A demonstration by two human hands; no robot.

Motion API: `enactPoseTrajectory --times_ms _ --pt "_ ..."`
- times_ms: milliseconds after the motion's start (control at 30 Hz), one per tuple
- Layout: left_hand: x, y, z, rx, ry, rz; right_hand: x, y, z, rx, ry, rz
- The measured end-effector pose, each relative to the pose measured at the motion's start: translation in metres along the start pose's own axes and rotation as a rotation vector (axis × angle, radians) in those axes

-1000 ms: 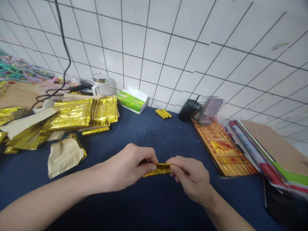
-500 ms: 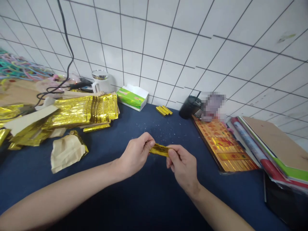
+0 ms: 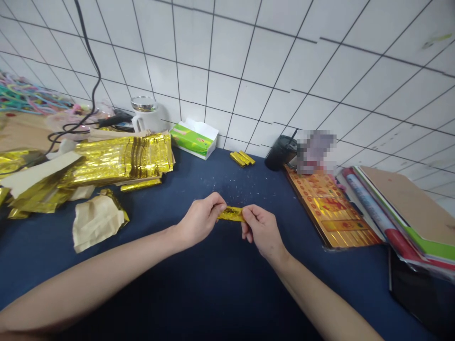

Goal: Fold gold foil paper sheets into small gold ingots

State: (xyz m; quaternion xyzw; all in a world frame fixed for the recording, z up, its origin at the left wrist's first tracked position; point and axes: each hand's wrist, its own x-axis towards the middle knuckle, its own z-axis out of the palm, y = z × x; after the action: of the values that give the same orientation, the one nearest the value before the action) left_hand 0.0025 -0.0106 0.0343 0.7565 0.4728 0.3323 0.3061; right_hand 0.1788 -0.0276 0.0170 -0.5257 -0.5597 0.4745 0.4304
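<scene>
A narrow strip of folded gold foil paper is stretched between my two hands above the dark blue tabletop. My left hand pinches its left end between thumb and fingers. At the other end, my right hand grips it the same way, thumb on top. Several small gold folded pieces lie near the wall, beyond my hands. Left of my left arm rests a crumpled sheet, pale on its upper face with gold at its edge. A large stack of gold foil paper spreads behind it.
A green tissue pack and a white mug stand by the tiled wall. A black cup is farther right, beside an orange-gold printed packet. Folders are piled at the right edge. A black cable hangs at left.
Both hands have shifted slightly left and up in view with the gold strip, which now lies more level. The camera view has moved a little. Both grips stay the same.
</scene>
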Motion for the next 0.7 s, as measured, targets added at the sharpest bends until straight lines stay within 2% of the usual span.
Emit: enactPoseTrajectory --times_ms 67,200,267,333,400,467,533,700 --pt "0.004 -0.006 0.000 0.074 -0.026 0.076 0.008 0.002 -0.008 -0.156 -0.010 -0.130" --pt "0.017 -0.027 0.000 0.294 0.016 0.377 0.021 0.011 -0.022 -0.597 0.113 -0.618" --pt "0.021 -0.038 0.001 0.369 -0.022 0.496 0.023 0.016 -0.027 -0.829 0.143 -0.790" --pt "0.021 -0.045 0.001 0.529 -0.084 0.680 0.020 0.022 -0.032 -1.020 0.090 -0.908" --pt "0.017 -0.048 0.002 0.664 -0.142 0.835 0.016 0.027 -0.035 -1.151 0.001 -0.984" --pt "0.010 -0.047 0.003 0.723 -0.195 0.900 0.011 0.031 -0.037 -1.232 -0.078 -1.024" --pt "0.002 -0.045 0.005 0.754 -0.243 0.906 0.007 0.033 -0.038 -1.278 -0.133 -1.032" --pt "-0.012 -0.038 0.009 0.794 -0.311 0.814 0.002 0.031 -0.038 -1.291 -0.213 -0.964"
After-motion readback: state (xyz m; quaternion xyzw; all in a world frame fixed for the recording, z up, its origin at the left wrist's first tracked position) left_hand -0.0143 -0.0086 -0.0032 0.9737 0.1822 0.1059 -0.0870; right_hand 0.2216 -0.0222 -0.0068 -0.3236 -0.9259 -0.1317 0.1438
